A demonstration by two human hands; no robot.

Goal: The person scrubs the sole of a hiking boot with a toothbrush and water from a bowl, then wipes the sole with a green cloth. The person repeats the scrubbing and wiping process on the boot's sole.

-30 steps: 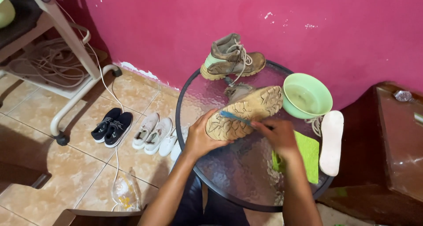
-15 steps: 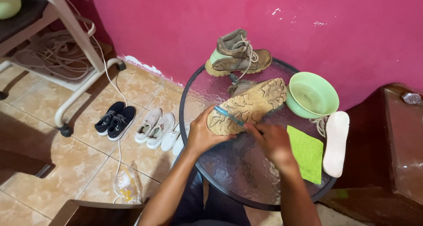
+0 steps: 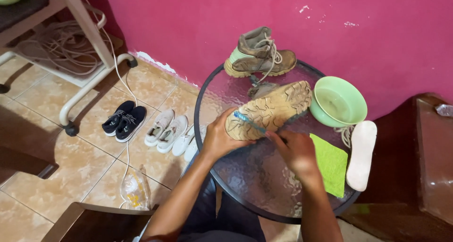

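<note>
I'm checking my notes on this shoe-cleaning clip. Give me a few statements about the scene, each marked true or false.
1. The left hand steadies a boot turned sole up on the glass table. True.
2. The right hand holds a sponge. False: it holds a blue toothbrush against the sole.
3. The green bowl sits on the floor. False: it stands on the table, beside the boot.
4. A second boot stands upright near the wall. True.
5. A green cloth lies by a white insole. True.
</note>
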